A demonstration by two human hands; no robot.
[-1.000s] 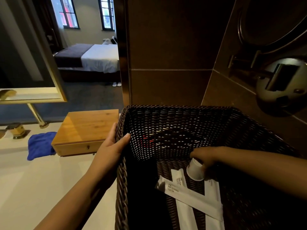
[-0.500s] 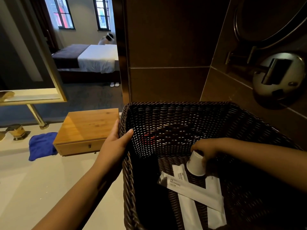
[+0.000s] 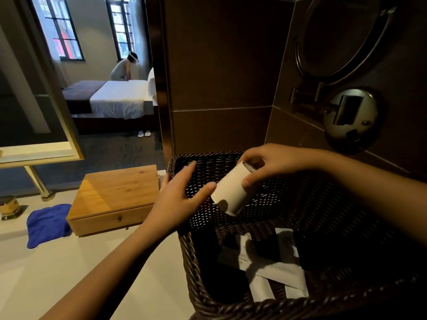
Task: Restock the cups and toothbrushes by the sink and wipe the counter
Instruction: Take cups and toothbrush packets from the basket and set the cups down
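A dark woven basket (image 3: 191, 269) stands on the pale counter (image 3: 69, 273) against the tiled wall. My right hand (image 3: 272, 162) holds a white paper cup (image 3: 231, 192) above the basket, tilted with its base toward me. My left hand (image 3: 178, 195) is open beside the cup, its thumb touching the cup's base; it is off the basket rim. Several white wrapped toothbrush packets (image 3: 275, 273) lie crossed on the basket floor.
A wooden drawer box (image 3: 115, 199) sits left of the basket. A blue cloth (image 3: 48, 225) lies crumpled further left, near a gold tap (image 3: 9, 206). A round mirror on a metal wall mount (image 3: 349, 116) hangs above right. A person bends over a bed in the room beyond.
My right hand has lifted the paper cup up out of the basket. My left hand has let go of the basket rim and moved right to the cup.
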